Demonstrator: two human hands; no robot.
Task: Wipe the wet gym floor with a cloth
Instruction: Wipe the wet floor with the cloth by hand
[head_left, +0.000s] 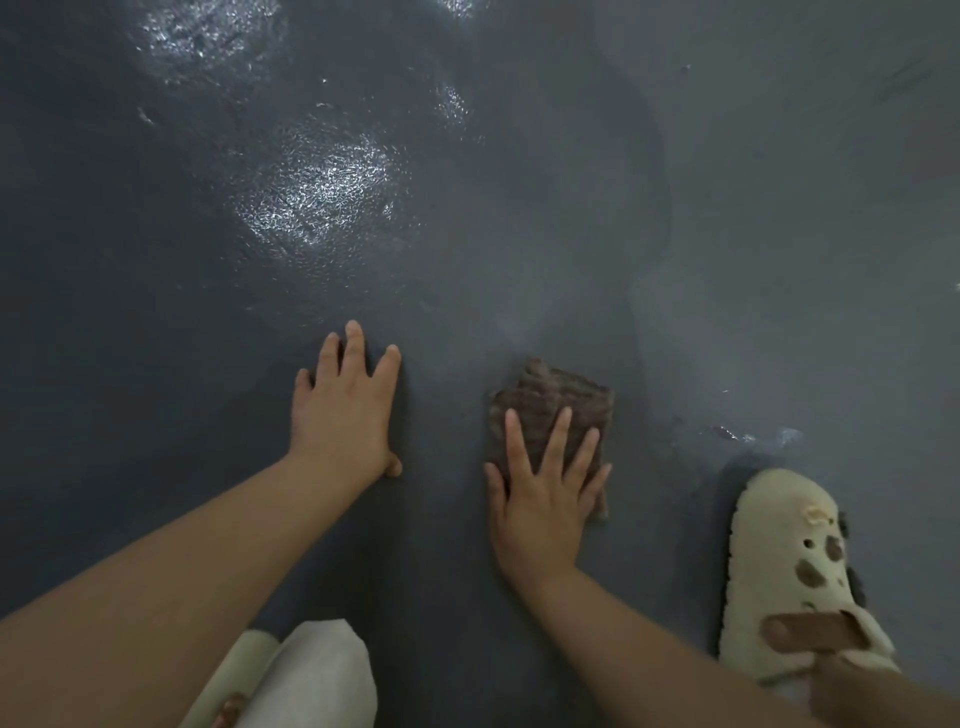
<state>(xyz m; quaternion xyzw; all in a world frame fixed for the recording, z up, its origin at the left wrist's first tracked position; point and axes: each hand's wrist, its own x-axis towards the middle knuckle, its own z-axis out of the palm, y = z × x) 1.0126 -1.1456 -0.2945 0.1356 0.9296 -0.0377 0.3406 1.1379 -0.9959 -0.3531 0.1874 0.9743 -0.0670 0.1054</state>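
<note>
1. Left hand (345, 410): flat, palm down, fingers straight and slightly spread, pointing away from the body; thumb tucked out to the inner side near the wrist.
2. Left forearm: bare, runs in from the lower-left corner, angled up and right to the wrist.
3. Right hand (543, 499): flat, palm down, fingers straight and fanned, pressing down, not curled.
4. Right forearm: bare, enters from the lower-right, angled up and left.
5. Hands side by side, apart, left slightly further forward.

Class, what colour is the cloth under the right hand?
Brown, with a ribbed texture; seen in the head view.
</note>
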